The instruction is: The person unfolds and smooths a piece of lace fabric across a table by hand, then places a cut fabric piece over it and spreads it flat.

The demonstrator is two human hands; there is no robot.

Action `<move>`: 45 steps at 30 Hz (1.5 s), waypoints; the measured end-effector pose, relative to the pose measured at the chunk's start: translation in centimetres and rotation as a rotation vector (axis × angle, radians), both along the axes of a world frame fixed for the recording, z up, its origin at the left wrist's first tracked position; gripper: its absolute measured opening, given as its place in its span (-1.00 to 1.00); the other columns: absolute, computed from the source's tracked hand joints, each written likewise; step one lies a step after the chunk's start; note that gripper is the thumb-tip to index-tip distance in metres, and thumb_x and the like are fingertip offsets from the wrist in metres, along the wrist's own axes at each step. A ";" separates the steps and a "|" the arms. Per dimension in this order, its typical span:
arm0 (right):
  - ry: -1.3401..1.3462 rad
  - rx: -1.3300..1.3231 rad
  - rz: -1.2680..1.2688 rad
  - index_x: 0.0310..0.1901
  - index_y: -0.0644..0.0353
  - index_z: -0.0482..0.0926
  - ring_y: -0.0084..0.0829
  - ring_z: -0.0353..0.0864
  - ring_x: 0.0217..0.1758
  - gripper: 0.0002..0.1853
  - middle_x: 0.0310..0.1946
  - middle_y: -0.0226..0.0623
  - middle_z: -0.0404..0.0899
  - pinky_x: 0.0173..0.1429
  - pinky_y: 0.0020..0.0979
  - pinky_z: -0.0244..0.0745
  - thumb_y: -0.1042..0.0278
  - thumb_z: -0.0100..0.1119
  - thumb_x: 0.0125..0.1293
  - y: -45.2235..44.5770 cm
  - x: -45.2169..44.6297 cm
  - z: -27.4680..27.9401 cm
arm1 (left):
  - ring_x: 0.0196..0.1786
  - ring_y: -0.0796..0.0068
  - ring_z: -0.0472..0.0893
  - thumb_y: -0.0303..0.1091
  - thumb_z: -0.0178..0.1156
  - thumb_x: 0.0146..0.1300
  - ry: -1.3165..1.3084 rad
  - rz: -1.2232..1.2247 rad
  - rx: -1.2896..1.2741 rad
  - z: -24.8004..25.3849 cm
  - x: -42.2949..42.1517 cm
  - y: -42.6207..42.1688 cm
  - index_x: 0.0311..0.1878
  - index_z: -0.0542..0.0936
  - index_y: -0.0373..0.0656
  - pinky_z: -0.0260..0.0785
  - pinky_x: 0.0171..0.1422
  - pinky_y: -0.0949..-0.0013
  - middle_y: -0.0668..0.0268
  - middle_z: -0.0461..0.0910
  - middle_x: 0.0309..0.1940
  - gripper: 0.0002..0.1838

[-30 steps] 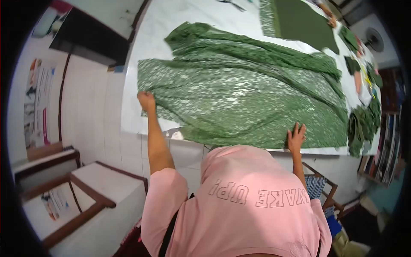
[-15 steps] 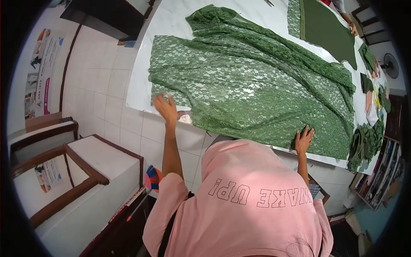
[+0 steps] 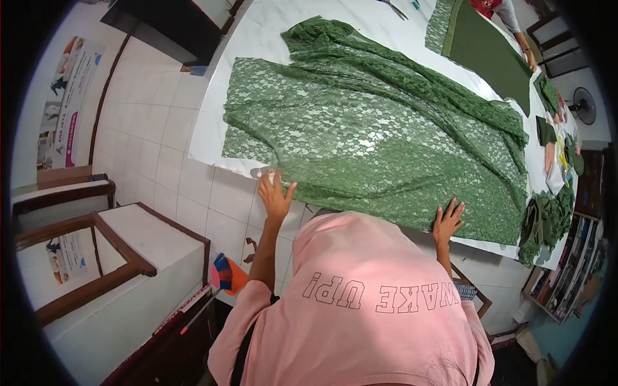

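A large piece of green lace fabric (image 3: 335, 128) lies over the white table, with a bunched fold running along its far side. My left hand (image 3: 277, 198) is at the near edge of the lace, left of the middle, thumb apart from the fingers and fingertips at the border. Beside those fingertips is a small whitish thing (image 3: 259, 172) that I cannot make out. Farther right, my right hand (image 3: 447, 222) rests flat on the lace near its front edge, fingers spread.
Scissors (image 3: 394, 9) lie at the far edge. A dark green cloth (image 3: 489, 55) is beside another person's hand (image 3: 531, 61). Green scraps (image 3: 547, 219) are piled at the right end. A fan (image 3: 584, 105) stands beyond; a wood-framed cabinet (image 3: 129, 257) is at left.
My left hand has moved right and toward me, from the lace's left corner to its near edge. My right hand stays on the lace, and the whole view has shifted slightly.
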State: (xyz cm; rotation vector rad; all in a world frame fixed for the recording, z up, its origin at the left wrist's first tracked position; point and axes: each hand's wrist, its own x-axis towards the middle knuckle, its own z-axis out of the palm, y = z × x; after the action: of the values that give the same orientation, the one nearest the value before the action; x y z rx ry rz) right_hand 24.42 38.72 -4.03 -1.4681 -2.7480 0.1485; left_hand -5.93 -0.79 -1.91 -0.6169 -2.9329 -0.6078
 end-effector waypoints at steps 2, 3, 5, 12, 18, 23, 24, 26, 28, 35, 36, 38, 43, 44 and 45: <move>0.012 -0.011 0.019 0.32 -0.04 -0.03 -0.10 -0.32 0.41 -0.40 0.36 -0.14 -0.27 0.30 0.15 -0.35 -0.05 -0.26 0.30 -0.4 0.7 0.3 | 0.13 0.07 0.18 -0.12 0.16 0.08 0.015 0.027 -0.010 0.5 0.0 -0.8 0.03 0.38 -0.19 0.00 0.15 0.02 0.12 0.25 0.05 -0.51; 0.009 -0.013 0.011 0.32 -0.04 -0.03 -0.10 -0.32 0.41 -0.40 0.36 -0.14 -0.27 0.30 0.15 -0.35 -0.05 -0.26 0.30 -0.6 0.9 0.4 | 0.11 0.07 0.21 -0.15 0.16 0.08 0.020 0.039 -0.019 0.7 0.1 -0.9 0.01 0.39 -0.20 0.02 0.14 0.03 0.11 0.27 0.02 -0.53; 0.027 -0.009 0.016 0.32 -0.03 -0.03 -0.10 -0.31 0.42 -0.40 0.36 -0.14 -0.26 0.31 0.14 -0.36 -0.04 -0.26 0.30 -0.6 0.7 0.3 | 0.07 0.09 0.25 -0.19 0.16 0.08 0.021 0.010 0.034 1.0 -0.3 -0.4 -0.02 0.41 -0.21 0.06 0.12 0.07 0.12 0.31 -0.02 -0.57; 0.033 -0.002 0.019 0.32 -0.03 -0.03 -0.11 -0.30 0.41 -0.40 0.36 -0.15 -0.24 0.31 0.14 -0.36 -0.04 -0.25 0.30 -0.7 0.8 0.2 | -0.20 0.19 0.41 -0.43 0.18 0.02 -0.048 -0.229 0.283 0.6 -2.3 5.3 -0.23 0.49 -0.24 0.24 -0.09 0.27 0.18 0.43 -0.33 -0.78; 0.081 0.060 0.074 0.16 0.16 0.26 -0.06 0.01 0.31 -0.50 0.25 -0.07 0.07 0.26 0.06 -0.11 0.16 -0.06 0.20 0.5 -0.2 1.1 | -0.33 0.28 0.44 -0.47 0.24 -0.06 -0.314 -0.276 0.149 1.1 -2.7 7.3 -0.38 0.49 -0.24 0.29 -0.25 0.32 0.23 0.43 -0.42 -0.84; 0.396 -0.050 0.433 -0.20 0.28 0.43 -0.07 0.35 -0.10 -0.75 -0.15 -0.08 0.38 0.02 -0.19 0.25 0.47 0.08 0.04 1.2 -9.8 2.1 | -0.42 0.34 0.44 -0.50 0.23 -0.07 -0.256 -0.311 0.208 0.1 -3.0 7.6 -0.44 0.46 -0.24 0.30 -0.32 0.35 0.25 0.44 -0.47 -0.86; 0.387 -0.084 0.492 -0.19 0.28 0.43 -0.08 0.34 -0.10 -0.74 -0.16 -0.09 0.38 0.00 -0.20 0.27 0.49 0.08 0.02 1.0 -12.1 2.5 | -0.42 0.37 0.45 -0.51 0.22 -0.06 -0.257 -0.323 0.261 0.4 -3.1 7.8 -0.43 0.45 -0.24 0.30 -0.32 0.38 0.27 0.44 -0.49 -0.87; 0.380 -0.126 0.596 -0.18 0.28 0.42 -0.09 0.33 -0.10 -0.72 -0.18 -0.09 0.37 -0.02 -0.21 0.30 0.50 0.08 0.00 0.3 -16.4 3.1 | -0.43 0.44 0.47 -0.54 0.20 -0.03 -0.253 -0.335 0.366 0.9 -3.5 7.9 -0.42 0.44 -0.25 0.31 -0.33 0.43 0.29 0.44 -0.52 -0.88; 0.385 -0.134 0.644 -0.16 0.27 0.42 -0.09 0.32 -0.10 -0.70 -0.20 -0.10 0.36 -0.02 -0.21 0.30 0.50 0.09 -0.01 -0.1 -19.1 2.9 | -0.41 0.48 0.48 -0.55 0.18 -0.01 -0.398 -0.261 0.488 0.2 -4.2 7.8 -0.40 0.43 -0.25 0.31 -0.32 0.46 0.31 0.45 -0.52 -0.88; 0.241 -0.108 0.663 -0.29 0.26 0.42 -0.14 0.34 -0.16 -0.78 -0.30 -0.16 0.33 -0.16 -0.20 0.37 0.53 0.10 -0.06 -0.5 -21.4 2.2 | -0.33 0.61 0.49 -0.59 0.11 0.07 -0.922 -0.047 0.918 1.2 -4.7 8.8 -0.28 0.39 -0.23 0.32 -0.27 0.57 0.38 0.45 -0.48 -0.85; 0.235 -0.109 0.677 -0.29 0.26 0.42 -0.14 0.34 -0.16 -0.78 -0.30 -0.16 0.33 -0.16 -0.20 0.37 0.53 0.10 -0.06 -0.5 -21.3 2.2 | -0.34 0.61 0.49 -0.59 0.11 0.07 -0.901 -0.059 0.920 0.9 -4.8 9.0 -0.27 0.39 -0.23 0.31 -0.27 0.57 0.38 0.46 -0.47 -0.84; 0.303 -0.106 0.633 -0.29 0.25 0.41 -0.14 0.33 -0.16 -0.80 -0.31 -0.14 0.32 -0.21 -0.21 0.36 0.51 0.08 -0.02 -0.3 -21.3 2.9 | -0.35 0.61 0.48 -0.61 0.10 0.08 -0.861 -0.090 0.922 0.6 -5.2 9.5 -0.24 0.39 -0.22 0.31 -0.27 0.57 0.37 0.46 -0.45 -0.82; 0.445 -0.150 0.523 -0.26 0.23 0.42 -0.14 0.32 -0.14 -0.81 -0.29 -0.13 0.32 -0.19 -0.22 0.35 0.46 0.08 0.04 0.3 -21.9 5.1 | -0.36 0.62 0.48 -0.63 0.08 0.05 -0.789 -0.050 0.994 0.7 -6.5 10.7 -0.20 0.40 -0.23 0.32 -0.29 0.59 0.37 0.45 -0.43 -0.77; 0.447 -0.148 0.518 -0.26 0.23 0.42 -0.14 0.32 -0.14 -0.81 -0.29 -0.13 0.32 -0.19 -0.22 0.35 0.46 0.08 0.04 0.3 -21.8 5.1 | -0.33 0.57 0.48 -0.63 0.08 0.04 -0.686 -0.020 0.876 0.7 -6.7 10.9 -0.19 0.40 -0.23 0.32 -0.24 0.53 0.34 0.46 -0.40 -0.77; 0.483 -0.108 0.530 -0.24 0.22 0.43 -0.14 0.32 -0.14 -0.80 -0.27 -0.13 0.33 -0.17 -0.22 0.34 0.44 0.07 0.06 0.2 -21.8 5.1 | -0.29 0.52 0.47 -0.62 0.07 0.04 -0.582 0.008 0.758 1.0 -6.9 11.2 -0.18 0.40 -0.23 0.33 -0.20 0.48 0.31 0.46 -0.37 -0.76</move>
State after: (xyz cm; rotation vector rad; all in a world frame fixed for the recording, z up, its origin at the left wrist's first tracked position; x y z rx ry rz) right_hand 2.66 38.90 1.10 -0.5678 -2.6558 0.5795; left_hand -12.79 10.36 -0.93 -0.3655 -2.7684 -2.0378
